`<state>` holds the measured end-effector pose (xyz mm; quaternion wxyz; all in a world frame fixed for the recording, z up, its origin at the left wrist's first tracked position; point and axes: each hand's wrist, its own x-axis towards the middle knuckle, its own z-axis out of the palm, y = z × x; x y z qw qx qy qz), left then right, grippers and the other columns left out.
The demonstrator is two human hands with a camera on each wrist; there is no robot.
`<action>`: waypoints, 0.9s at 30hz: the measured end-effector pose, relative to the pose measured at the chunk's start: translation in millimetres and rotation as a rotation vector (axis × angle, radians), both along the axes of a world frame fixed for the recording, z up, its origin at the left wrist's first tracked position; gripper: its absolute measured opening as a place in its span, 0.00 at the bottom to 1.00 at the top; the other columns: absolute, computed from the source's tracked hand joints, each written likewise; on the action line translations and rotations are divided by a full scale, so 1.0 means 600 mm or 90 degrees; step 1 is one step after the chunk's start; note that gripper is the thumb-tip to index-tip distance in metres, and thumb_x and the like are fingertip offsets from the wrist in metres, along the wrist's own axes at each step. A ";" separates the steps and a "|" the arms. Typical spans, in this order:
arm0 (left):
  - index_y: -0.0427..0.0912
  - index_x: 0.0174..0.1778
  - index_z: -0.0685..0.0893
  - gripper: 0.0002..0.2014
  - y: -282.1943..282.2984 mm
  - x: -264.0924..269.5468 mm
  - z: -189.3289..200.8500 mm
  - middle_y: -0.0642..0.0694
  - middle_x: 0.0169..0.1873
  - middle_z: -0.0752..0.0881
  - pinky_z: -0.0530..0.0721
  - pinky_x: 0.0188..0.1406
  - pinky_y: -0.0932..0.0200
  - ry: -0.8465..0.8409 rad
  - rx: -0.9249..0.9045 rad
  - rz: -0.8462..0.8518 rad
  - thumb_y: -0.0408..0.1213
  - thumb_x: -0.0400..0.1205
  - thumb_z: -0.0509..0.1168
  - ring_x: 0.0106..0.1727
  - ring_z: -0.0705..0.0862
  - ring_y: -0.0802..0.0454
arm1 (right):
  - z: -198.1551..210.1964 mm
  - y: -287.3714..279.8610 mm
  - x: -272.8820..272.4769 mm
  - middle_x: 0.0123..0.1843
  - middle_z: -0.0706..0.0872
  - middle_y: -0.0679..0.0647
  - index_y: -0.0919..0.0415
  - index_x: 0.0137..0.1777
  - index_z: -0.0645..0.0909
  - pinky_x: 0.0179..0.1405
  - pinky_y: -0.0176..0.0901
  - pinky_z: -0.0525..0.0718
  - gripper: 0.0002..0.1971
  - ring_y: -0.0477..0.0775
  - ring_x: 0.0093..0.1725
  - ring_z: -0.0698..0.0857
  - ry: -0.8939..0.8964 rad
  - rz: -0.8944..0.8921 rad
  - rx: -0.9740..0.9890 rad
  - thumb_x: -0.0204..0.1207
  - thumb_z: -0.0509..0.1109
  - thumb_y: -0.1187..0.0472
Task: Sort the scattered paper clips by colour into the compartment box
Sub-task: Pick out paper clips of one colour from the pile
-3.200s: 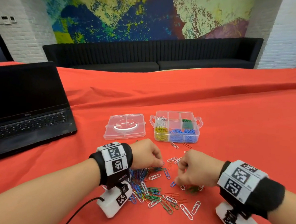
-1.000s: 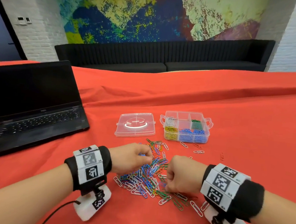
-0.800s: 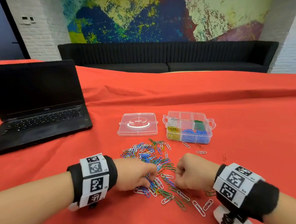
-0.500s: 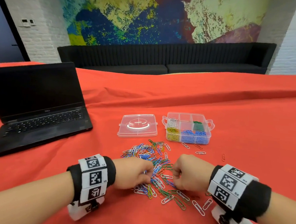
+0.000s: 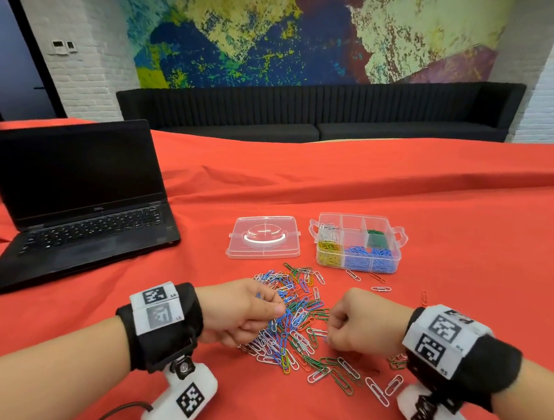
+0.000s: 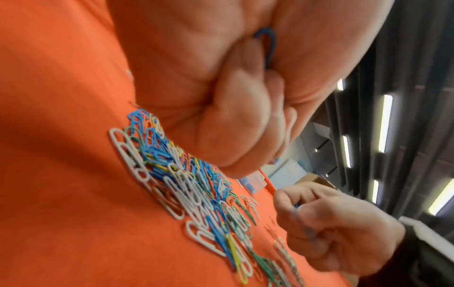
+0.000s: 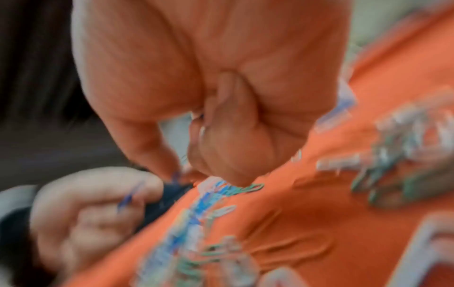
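Left of the mixed-colour heap of scattered paper clips [image 5: 289,327], the left hand [image 5: 243,311] has its fingers [image 6: 245,124] curled, pinching a blue wire paper clip [image 6: 267,46] — held, presumably, to gather one colour before delivery. Right of the heap, the right hand [image 5: 364,322] is fisted, also gripping blue clips. Beyond the heap stands the clear plastic compartment box [image 5: 397,236], lid off — white, green, yellow and blue clips already separated, so sorting looks partly done.
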<state>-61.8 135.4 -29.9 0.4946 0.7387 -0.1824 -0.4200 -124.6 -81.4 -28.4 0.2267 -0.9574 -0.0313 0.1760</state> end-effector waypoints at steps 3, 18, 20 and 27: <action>0.47 0.36 0.71 0.11 0.008 0.003 0.003 0.50 0.19 0.62 0.56 0.15 0.79 0.119 -0.078 0.020 0.40 0.85 0.59 0.14 0.56 0.61 | 0.017 -0.014 -0.007 0.25 0.66 0.50 0.55 0.29 0.72 0.14 0.27 0.56 0.02 0.45 0.18 0.59 0.212 -0.189 0.449 0.60 0.63 0.60; 0.48 0.41 0.78 0.06 0.018 -0.021 0.004 0.56 0.24 0.74 0.70 0.27 0.64 -0.414 0.230 -0.151 0.41 0.84 0.63 0.26 0.71 0.60 | -0.002 0.048 -0.006 0.26 0.78 0.47 0.59 0.40 0.86 0.18 0.27 0.70 0.08 0.39 0.18 0.72 -0.036 0.032 0.087 0.74 0.72 0.55; 0.48 0.51 0.80 0.04 0.010 -0.029 -0.001 0.55 0.30 0.75 0.67 0.36 0.62 -0.525 0.320 -0.246 0.42 0.83 0.64 0.36 0.73 0.56 | -0.001 0.050 -0.011 0.30 0.82 0.46 0.57 0.41 0.87 0.27 0.27 0.72 0.07 0.38 0.25 0.75 -0.060 0.079 0.040 0.71 0.75 0.54; 0.46 0.50 0.79 0.04 -0.002 -0.029 -0.014 0.48 0.43 0.83 0.67 0.38 0.61 -0.596 0.374 -0.298 0.40 0.83 0.62 0.40 0.73 0.54 | 0.002 0.080 -0.035 0.30 0.82 0.49 0.58 0.37 0.85 0.31 0.39 0.76 0.18 0.46 0.30 0.78 -0.090 0.126 -0.035 0.63 0.78 0.42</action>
